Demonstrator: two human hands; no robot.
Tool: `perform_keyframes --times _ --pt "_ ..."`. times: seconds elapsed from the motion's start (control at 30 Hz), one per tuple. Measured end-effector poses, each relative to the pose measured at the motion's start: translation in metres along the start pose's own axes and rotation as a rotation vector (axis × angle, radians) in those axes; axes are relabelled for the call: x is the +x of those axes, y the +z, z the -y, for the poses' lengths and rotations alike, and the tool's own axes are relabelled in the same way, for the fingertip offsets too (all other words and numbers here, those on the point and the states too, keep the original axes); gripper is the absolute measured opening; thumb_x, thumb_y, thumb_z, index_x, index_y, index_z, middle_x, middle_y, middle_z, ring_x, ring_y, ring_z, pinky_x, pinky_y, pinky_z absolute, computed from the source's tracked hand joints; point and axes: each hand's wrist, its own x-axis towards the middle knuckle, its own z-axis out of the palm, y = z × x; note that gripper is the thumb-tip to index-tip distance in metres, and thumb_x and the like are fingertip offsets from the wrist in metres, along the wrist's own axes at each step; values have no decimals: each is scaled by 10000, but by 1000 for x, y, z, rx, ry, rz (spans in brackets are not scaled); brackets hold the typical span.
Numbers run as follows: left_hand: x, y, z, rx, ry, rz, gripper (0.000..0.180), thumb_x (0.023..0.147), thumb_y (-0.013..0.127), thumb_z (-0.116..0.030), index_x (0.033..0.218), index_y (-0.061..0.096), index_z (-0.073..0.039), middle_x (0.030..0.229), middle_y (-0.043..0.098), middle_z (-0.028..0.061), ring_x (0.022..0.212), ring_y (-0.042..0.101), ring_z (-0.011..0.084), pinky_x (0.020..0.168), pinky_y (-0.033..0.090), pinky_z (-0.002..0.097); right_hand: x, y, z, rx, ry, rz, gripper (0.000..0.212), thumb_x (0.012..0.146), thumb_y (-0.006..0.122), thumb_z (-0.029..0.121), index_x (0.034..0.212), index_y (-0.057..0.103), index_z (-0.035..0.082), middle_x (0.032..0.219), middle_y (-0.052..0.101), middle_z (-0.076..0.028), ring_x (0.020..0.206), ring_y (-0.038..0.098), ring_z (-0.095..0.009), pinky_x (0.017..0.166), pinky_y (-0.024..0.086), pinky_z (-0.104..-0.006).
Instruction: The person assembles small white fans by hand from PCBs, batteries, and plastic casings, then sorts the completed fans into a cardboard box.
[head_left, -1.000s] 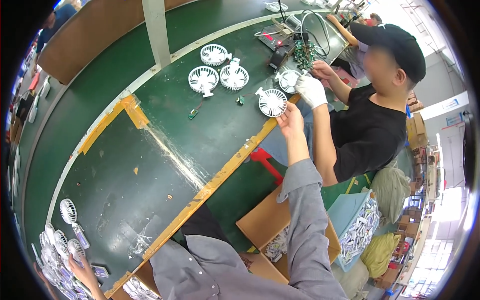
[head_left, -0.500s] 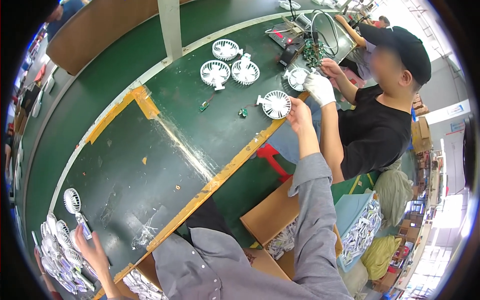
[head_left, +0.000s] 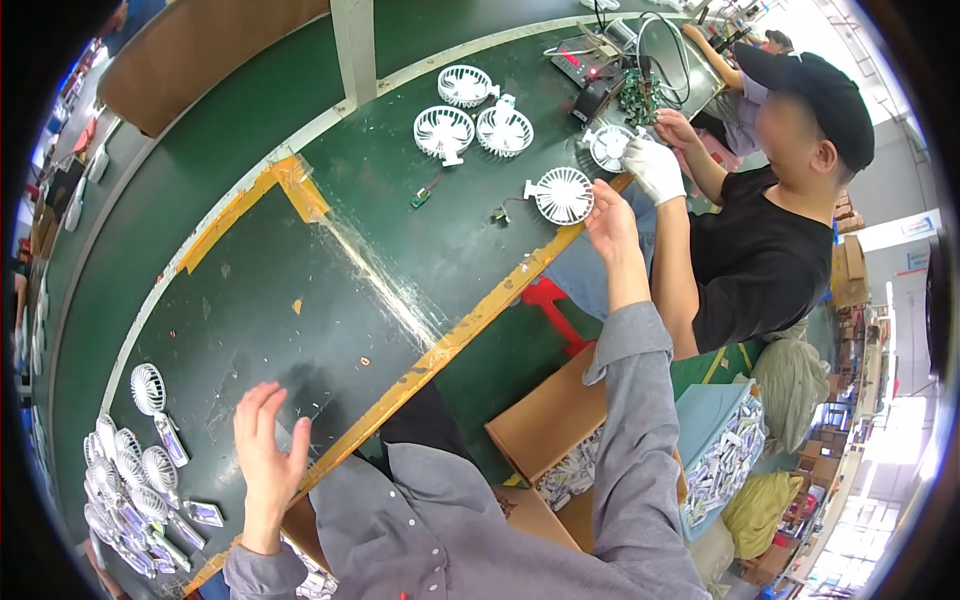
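My right hand (head_left: 612, 225) pinches the rim of a white fan head (head_left: 565, 196) at the table's front edge. A short wire joins this fan head to a small green circuit board (head_left: 499, 214). My left hand (head_left: 268, 455) is raised over the near part of the table, empty, fingers apart and pointing up. To its left, a white handheld fan (head_left: 148, 390) lies at the top of a heap of similar fans (head_left: 125, 485). Three more white fan heads (head_left: 444, 133) lie together farther back, one wired to a green board (head_left: 421, 198).
At right, a co-worker's white-gloved hand (head_left: 655, 170) is at another fan head (head_left: 609, 148). Behind stand a red-lit device (head_left: 572, 62) and a pile of green boards (head_left: 640, 98). Below the table edge are a cardboard box (head_left: 550, 410) and a blue bin (head_left: 722, 455) of small parts.
My left hand has moved right, away from the handheld fan and the heap, and is empty. My right hand stays at the same fan head. The whole view has shifted slightly.
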Motion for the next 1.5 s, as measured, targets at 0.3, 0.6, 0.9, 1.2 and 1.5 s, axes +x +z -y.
perform_keyframes --times 0.3,0.6,0.9,1.2,1.5 --pt "3 -1 -1 -28 35 13 405 747 716 -57 1131 593 -16 1176 602 153 1117 563 366 966 438 452 4 7 -19 -378 -271 -216 393 807 773 146 1117 626 -44 1013 679 -104 886 639 -152 767 506 -268" --pt "-65 -63 147 397 -400 -196 522 901 655 -195 1340 465 14 1349 497 215 1280 438 387 1081 333 442 -9 11 -23 -598 -564 -98 416 822 760 102 1156 578 -66 1031 671 -138 934 645 -173 831 510 -285" --pt "-107 -63 207 733 -699 -7 624 891 634 -436 1383 478 -85 1433 461 96 1385 331 351 1128 268 477 3 -2 -44 -609 -694 -187 434 836 757 151 1153 553 -64 1072 649 -171 952 647 -218 871 512 -331" --pt "-93 -75 231 580 -521 -210 523 855 699 -300 1252 500 -23 1149 606 200 1090 564 367 927 443 437 -14 1 -49 -995 -877 -371 332 918 613 213 1117 594 -52 1026 646 -154 917 638 -223 840 501 -345" --pt "-48 -74 239 257 -686 -127 440 875 658 -223 1239 488 -45 924 647 150 848 630 306 761 486 413 -50 -9 -47 -1250 -860 -347 485 910 604 263 1283 519 -35 1248 534 -250 1221 450 -399 1065 314 -462"
